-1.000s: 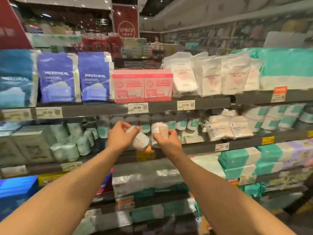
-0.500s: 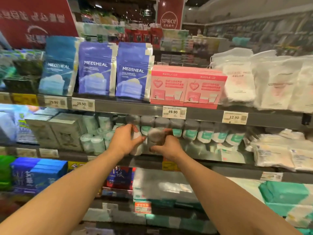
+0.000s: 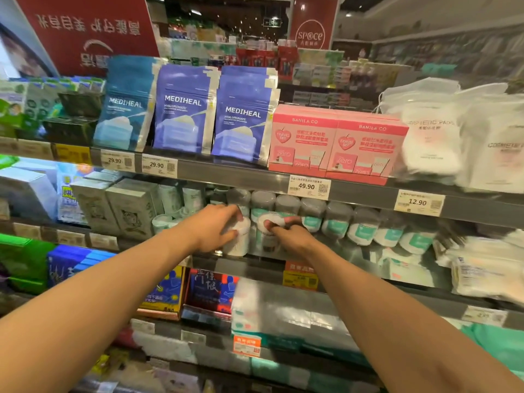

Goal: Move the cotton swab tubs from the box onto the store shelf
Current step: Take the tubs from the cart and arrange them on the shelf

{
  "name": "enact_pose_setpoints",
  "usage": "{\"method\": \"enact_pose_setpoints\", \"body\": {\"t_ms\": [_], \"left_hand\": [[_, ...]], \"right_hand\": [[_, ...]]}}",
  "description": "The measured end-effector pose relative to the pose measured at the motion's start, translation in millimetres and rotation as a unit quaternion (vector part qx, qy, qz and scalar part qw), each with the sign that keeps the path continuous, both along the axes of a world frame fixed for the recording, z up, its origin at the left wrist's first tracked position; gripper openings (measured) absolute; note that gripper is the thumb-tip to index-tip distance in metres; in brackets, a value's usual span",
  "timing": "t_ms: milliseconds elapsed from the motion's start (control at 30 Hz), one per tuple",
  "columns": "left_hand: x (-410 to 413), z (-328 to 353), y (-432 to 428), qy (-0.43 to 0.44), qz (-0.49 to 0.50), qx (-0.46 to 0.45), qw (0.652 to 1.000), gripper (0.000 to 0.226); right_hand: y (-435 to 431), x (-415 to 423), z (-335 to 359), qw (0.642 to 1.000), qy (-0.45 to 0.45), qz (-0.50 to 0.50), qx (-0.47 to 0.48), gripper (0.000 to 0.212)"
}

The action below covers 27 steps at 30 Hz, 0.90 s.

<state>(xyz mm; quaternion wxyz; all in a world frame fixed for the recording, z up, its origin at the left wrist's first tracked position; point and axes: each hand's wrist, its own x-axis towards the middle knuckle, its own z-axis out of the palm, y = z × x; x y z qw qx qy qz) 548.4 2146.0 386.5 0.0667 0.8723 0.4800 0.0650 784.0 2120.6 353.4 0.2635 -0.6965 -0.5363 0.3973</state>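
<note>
Both my hands reach into the second shelf (image 3: 354,255) from the top. My left hand (image 3: 211,228) grips a white cotton swab tub (image 3: 238,241) from its left side and top. My right hand (image 3: 289,235) holds a second tub (image 3: 268,232) right beside it, fingers curled over its lid. Both tubs stand upright at the shelf's front edge. A row of matching tubs (image 3: 337,219) with teal labels lines the shelf behind and to the right. The box is out of view.
Blue Mediheal pouches (image 3: 184,109) and pink boxes (image 3: 337,143) fill the shelf above, with price tags (image 3: 307,187) on its rail. Grey-green cartons (image 3: 124,208) stand left of the tubs. White cotton pad bags (image 3: 479,265) lie to the right.
Both hands carried their tubs forward from in front of the shelf into the second shelf and lowered them to its front edge. My view shifted left and closer.
</note>
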Motion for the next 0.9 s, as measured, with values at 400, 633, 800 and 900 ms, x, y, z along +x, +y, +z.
{"method": "enact_pose_setpoints", "body": {"t_ms": [400,633,800,900], "left_hand": [[-6,-6,10,0.088,-0.005,0.07,0.994,0.051],[5,-3,11,0.052,0.041,0.038,0.997,0.044],[13,-5,19,0.063,0.057,0.038,0.996,0.038],[13,-3,23,0.061,0.057,0.038,0.996,0.041]], "right_hand": [[30,0,-5,0.997,0.059,-0.031,0.042,0.04],[35,-1,-8,0.995,0.065,-0.045,0.064,0.025],[35,-4,-11,0.994,0.069,-0.061,0.067,0.036],[36,-5,-11,0.993,0.068,-0.062,0.07,0.034]]}}
